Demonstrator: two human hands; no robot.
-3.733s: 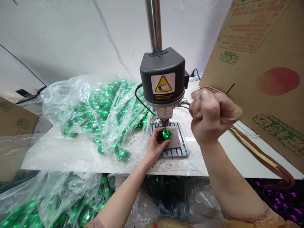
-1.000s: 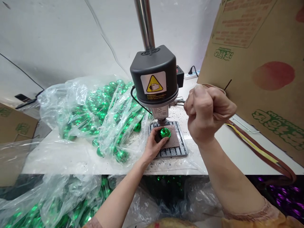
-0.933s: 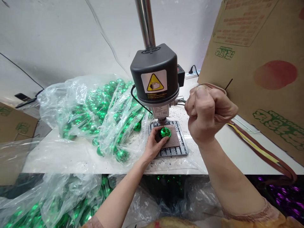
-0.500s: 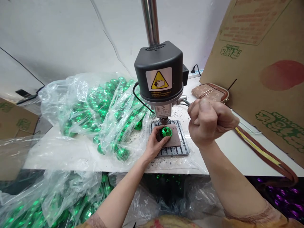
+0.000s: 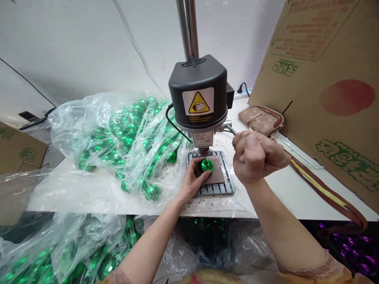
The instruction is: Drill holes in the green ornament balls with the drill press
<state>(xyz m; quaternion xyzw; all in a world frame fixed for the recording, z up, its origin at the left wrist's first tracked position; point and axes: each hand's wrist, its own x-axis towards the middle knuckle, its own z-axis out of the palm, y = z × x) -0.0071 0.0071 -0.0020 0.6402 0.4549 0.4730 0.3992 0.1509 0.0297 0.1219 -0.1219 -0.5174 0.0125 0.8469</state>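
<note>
Under the drill press (image 5: 199, 92), a shiny green ball ornament (image 5: 207, 166) sits on a brown board over the slotted metal base (image 5: 229, 185). My left hand (image 5: 192, 179) pinches the ball from its left side, thumb in front and fingers behind. The drill's tip is at the top of the ball; whether it has gone into the surface cannot be made out. My right hand (image 5: 257, 156) is closed in a fist around the drill press lever (image 5: 231, 129), whose end is hidden inside the fingers.
Left of the press lies a clear plastic bag (image 5: 118, 134) of green balls, with more bagged green balls below the table edge. A patterned purse (image 5: 260, 118) and a large cardboard box (image 5: 319, 98) stand at the right. Dark shavings dot the white table (image 5: 281, 201).
The view has shifted slightly, and the drill press head and my right hand appear a little lower. My left hand keeps the ball in the same place.
</note>
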